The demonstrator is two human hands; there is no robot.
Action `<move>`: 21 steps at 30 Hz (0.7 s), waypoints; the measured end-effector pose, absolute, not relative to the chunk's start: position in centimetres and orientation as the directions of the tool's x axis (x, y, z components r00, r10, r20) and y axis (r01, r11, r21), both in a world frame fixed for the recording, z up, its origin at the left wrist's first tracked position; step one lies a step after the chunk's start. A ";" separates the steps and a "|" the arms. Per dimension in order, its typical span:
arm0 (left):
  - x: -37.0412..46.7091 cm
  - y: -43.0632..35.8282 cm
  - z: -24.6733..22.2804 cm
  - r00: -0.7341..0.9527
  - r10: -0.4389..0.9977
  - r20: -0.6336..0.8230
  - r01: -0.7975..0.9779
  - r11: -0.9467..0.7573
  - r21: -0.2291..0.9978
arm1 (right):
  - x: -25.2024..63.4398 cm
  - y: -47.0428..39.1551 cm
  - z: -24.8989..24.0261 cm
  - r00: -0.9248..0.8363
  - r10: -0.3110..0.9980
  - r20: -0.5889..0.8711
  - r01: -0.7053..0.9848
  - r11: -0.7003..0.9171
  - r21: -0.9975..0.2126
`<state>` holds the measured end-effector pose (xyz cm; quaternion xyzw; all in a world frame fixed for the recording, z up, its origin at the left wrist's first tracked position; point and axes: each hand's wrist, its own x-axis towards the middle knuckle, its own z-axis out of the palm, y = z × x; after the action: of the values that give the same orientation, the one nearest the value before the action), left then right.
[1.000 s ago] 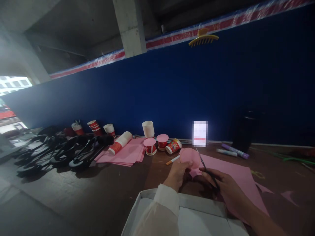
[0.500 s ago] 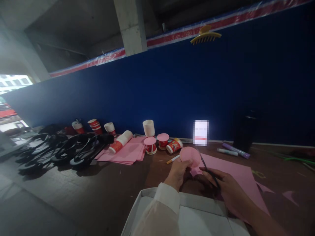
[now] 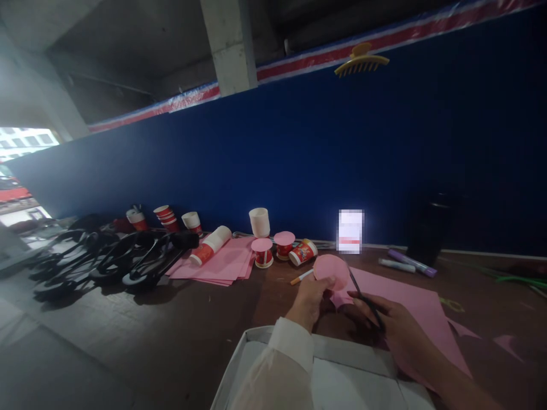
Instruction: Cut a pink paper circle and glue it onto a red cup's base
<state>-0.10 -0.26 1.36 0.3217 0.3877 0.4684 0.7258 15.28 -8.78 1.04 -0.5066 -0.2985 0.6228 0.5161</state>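
The person's left hand pinches one pink paper disc between thumb and fingers. Just beside it, the right hand curls around one pair of scissors. Beyond the grip, leftward, stand two disc-topped cups; rightward lie two markers. The scissors' handles are mostly hidden, their tips blurred; nearer the body, one box is cut off.
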 end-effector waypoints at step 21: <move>-0.1 0.0 1.5 0.204 0.949 -0.241 -0.425 0.308 0.851 | 15.2 -8.9 1.3 0.049 0.946 -0.322 -0.307 -0.292 -0.906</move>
<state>-0.11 -0.04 1.45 0.3280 0.3995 0.4884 0.7031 15.15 -8.88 1.26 -0.5161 -0.3094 0.6162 0.5082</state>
